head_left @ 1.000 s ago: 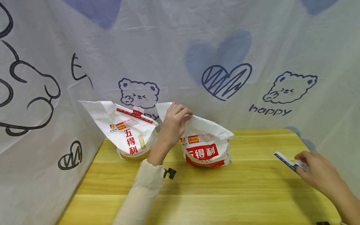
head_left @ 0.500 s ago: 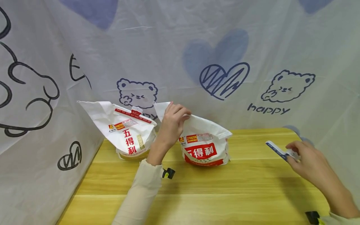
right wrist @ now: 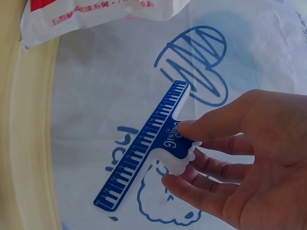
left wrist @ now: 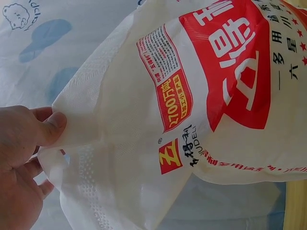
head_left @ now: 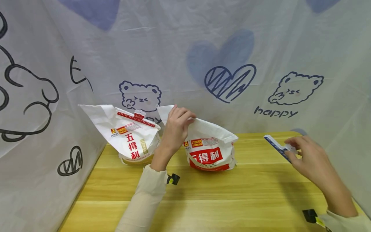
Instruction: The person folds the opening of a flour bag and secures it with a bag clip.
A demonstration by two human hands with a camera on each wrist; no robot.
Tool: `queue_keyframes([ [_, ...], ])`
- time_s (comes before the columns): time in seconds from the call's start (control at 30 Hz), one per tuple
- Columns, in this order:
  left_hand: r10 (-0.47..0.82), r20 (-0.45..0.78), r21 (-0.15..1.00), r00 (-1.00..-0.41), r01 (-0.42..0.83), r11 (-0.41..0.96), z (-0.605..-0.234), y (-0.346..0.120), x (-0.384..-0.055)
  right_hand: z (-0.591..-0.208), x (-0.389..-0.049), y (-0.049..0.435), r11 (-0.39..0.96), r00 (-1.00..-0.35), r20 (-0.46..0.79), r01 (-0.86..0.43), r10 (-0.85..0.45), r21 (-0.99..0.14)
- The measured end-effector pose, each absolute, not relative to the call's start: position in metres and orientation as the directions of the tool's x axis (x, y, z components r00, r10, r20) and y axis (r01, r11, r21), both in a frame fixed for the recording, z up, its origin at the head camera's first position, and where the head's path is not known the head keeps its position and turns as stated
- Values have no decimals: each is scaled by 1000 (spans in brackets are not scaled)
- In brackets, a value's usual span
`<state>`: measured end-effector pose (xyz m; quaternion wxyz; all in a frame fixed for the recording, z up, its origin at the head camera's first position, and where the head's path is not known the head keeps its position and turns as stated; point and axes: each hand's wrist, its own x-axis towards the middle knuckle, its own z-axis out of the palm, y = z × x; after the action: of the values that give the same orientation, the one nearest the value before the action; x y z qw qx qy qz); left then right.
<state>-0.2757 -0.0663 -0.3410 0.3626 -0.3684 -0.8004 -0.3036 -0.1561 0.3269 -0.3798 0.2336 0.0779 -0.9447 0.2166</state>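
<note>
A white flour bag with a red label (head_left: 206,156) stands upright on the wooden table. My left hand (head_left: 177,129) pinches its top edge between thumb and fingers; the left wrist view shows the thumb (left wrist: 57,120) pressed on the folded white top. Off to the right of the bag, my right hand (head_left: 308,158) holds a blue and white bag clip (head_left: 276,148) above the table. In the right wrist view the clip (right wrist: 144,143) has a long bar with a piano-key print, and thumb and fingers pinch its handle.
Left of my left arm stands a second flour bag (head_left: 134,141), its top folded and held by a red clip (head_left: 136,118). Behind and to the left hang pale curtains (head_left: 179,64) with bear and heart drawings. The wooden table (head_left: 226,199) extends in front.
My right hand has moved left and farther back with the bag clip, toward the red-label bag. The left hand keeps its hold on the bag's top.
</note>
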Motion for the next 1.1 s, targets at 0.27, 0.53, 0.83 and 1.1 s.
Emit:
queue_keyframes([
  [0.27, 377, 794, 219, -477, 802, 556, -340, -67, -274, -374, -163, 311, 879, -840, 541, -289, -44, -378],
  [0.53, 383, 790, 211, -479, 799, 563, -339, -68, -272, -367, -169, 299, 855, -826, 563, -311, -27, -415],
  [0.83, 386, 789, 209, -478, 799, 564, -339, -67, -273, -354, -176, 281, 823, -808, 589, -339, -5, -457],
  [1.1, 373, 802, 193, -467, 793, 578, -338, -63, -274, -344, -183, 266, 787, -798, 602, -354, 28, -505],
])
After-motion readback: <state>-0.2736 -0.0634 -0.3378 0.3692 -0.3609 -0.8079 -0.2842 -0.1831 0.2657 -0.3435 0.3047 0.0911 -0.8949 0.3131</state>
